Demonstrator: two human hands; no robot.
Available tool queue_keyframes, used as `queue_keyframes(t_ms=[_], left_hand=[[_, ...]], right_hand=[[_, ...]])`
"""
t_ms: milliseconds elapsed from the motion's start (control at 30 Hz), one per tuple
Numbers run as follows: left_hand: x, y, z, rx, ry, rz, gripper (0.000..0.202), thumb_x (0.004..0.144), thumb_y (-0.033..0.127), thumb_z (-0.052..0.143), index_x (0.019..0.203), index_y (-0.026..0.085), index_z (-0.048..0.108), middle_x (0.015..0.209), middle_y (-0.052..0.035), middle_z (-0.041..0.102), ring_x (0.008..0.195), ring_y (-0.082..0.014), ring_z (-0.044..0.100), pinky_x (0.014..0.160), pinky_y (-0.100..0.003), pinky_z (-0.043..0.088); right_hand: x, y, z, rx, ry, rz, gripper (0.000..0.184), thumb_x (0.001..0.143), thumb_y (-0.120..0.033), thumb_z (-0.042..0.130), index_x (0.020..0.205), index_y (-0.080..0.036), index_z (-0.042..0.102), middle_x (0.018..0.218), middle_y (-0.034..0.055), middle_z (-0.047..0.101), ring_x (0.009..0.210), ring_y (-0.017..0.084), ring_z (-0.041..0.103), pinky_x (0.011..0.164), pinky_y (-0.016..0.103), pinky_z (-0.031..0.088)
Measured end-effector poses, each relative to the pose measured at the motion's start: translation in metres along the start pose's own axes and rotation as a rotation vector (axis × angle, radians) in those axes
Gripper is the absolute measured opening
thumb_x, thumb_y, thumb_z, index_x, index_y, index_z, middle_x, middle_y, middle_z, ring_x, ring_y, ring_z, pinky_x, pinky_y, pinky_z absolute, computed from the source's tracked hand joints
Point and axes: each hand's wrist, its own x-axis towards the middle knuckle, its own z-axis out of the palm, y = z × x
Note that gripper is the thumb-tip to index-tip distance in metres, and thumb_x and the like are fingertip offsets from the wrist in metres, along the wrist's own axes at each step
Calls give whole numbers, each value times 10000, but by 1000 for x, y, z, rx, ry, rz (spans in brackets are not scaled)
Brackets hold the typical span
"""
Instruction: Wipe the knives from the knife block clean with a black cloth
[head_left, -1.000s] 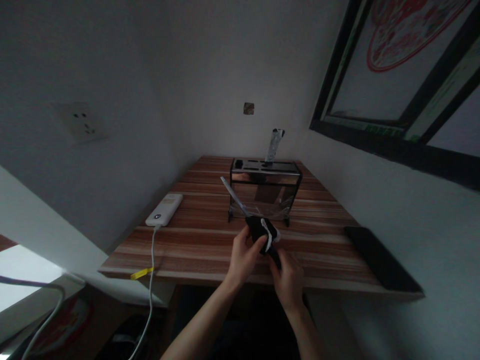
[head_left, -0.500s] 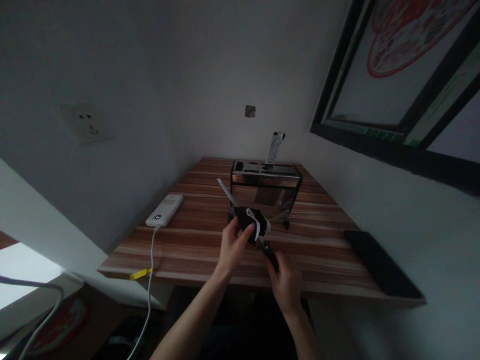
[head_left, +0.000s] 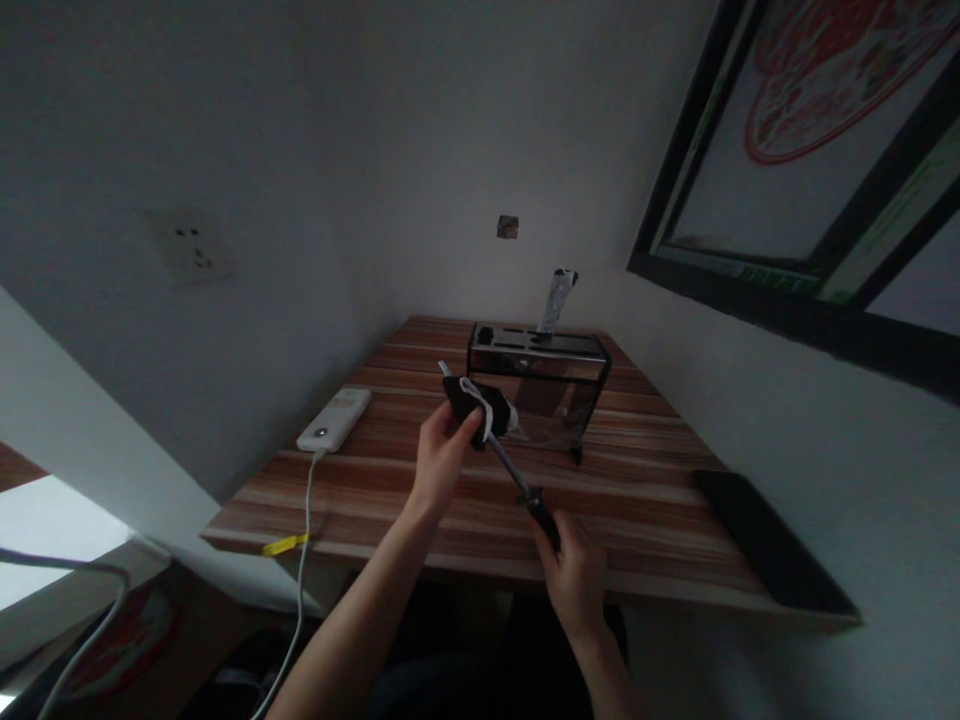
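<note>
My right hand (head_left: pixel 576 568) is closed around the black handle of a sharpening steel (head_left: pixel 510 464), whose thin rod slants up and to the left over the table. My left hand (head_left: pixel 444 445) pinches a black cloth with white edging (head_left: pixel 491 405) around the rod near its tip. A short piece of the tip sticks out past the cloth, and the rod between cloth and guard is bare. Just behind the cloth stands a knife block (head_left: pixel 574 345) with a dark frame, clear sides and a slotted top. A handle in a pale wrapping (head_left: pixel 555 303) rises from one slot.
On the left of the wood-grain table (head_left: pixel 390 480) lies a white power bank (head_left: pixel 336 420). Its white cable (head_left: pixel 304 570), with a yellow tag (head_left: pixel 285 545), drops over the front edge. A flat black object (head_left: pixel 772 540) lies at the right edge. Walls close in the back and both sides.
My left hand and the cloth have slid up along the rod toward its tip, baring the part near the guard. My right hand keeps its hold on the handle. The view has shifted slightly.
</note>
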Motion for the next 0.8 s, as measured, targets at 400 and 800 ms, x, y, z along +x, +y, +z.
queue_keyframes(t_ms=[400, 800], left_hand=[[35, 21, -11, -52, 45, 131, 238, 722, 358, 666, 798, 133, 665, 704, 11, 635, 645, -98, 533, 625, -182, 393], [44, 34, -5, -75, 44, 155, 251, 719, 375, 665, 785, 133, 673, 687, 6, 639, 630, -100, 554, 614, -191, 404]], right_hand=[[0, 0, -2, 14, 19, 2, 336, 931, -417, 380, 731, -189, 526, 566, 14, 568, 544, 171, 554, 533, 249, 350], [-2, 2, -1, 31, 26, 11, 321, 936, -399, 375, 752, -185, 528, 593, 23, 582, 567, 173, 569, 541, 251, 372]])
